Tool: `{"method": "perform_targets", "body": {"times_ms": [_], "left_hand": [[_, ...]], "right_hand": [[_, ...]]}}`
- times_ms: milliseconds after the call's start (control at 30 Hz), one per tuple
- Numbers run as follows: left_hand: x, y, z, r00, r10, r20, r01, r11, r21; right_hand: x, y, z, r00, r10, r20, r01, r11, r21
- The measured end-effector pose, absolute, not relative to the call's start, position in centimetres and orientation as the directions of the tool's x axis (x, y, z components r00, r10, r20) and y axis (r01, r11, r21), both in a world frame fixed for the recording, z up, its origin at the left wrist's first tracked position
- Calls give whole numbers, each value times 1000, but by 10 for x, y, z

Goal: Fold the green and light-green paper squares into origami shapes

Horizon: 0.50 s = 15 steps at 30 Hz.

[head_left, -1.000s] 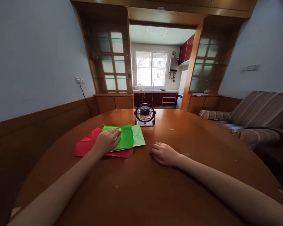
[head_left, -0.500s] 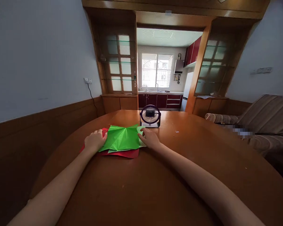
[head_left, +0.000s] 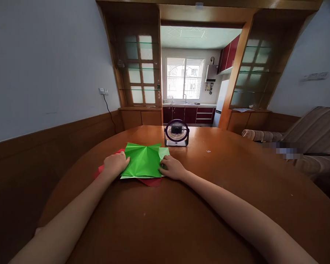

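A bright green sheet of paper [head_left: 143, 161] with creases fanning from its top and bottom edges lies on top of other sheets. My left hand [head_left: 116, 164] is closed on its left edge, thumb on top. At the right edge, my right hand [head_left: 174, 168] has its fingers bent and closed on the green paper, close to the lower corner. A pale green sheet [head_left: 164, 151] sticks out behind my right fingers. Under the green sheets lies red paper [head_left: 151, 182], showing at the front and left of my left hand.
Beyond the papers, a small dark desk fan [head_left: 176, 132] stands on the round wooden table [head_left: 143, 227]. A small pale scrap [head_left: 208, 151] lies right of the fan. A striped sofa [head_left: 316, 135] is at the right, and a kitchen shows through the doorway.
The green sheet has shifted slightly, now covering more of the red paper at the front. My left hand has moved a little right, my right hand down along the right edge. The view has tilted slightly.
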<state>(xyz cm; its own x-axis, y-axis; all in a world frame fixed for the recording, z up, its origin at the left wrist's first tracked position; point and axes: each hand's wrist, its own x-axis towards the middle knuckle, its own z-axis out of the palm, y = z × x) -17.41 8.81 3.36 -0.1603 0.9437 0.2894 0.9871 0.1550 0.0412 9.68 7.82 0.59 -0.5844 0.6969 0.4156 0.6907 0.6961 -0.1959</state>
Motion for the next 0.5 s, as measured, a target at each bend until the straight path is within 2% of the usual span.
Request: {"method": "perform_targets", "body": {"times_ms": [100,233,433,500], "left_hand": [[-175,87,40,-195,957,216,977,208,-41],[-177,83,47,-222,949,223,971,236,-38],[-167,74,53,-231,875,426,970,239,35],[-162,72,53,-226,867,445,973,220,66]], "right_hand": [[98,82,4,-547,723,422,647,685,-335],[99,87,3,-518,748,415,633,662,-402],[100,92,0,-495,761,419,596,648,-474],[100,93,0,-492,762,421,585,648,-488]]}}
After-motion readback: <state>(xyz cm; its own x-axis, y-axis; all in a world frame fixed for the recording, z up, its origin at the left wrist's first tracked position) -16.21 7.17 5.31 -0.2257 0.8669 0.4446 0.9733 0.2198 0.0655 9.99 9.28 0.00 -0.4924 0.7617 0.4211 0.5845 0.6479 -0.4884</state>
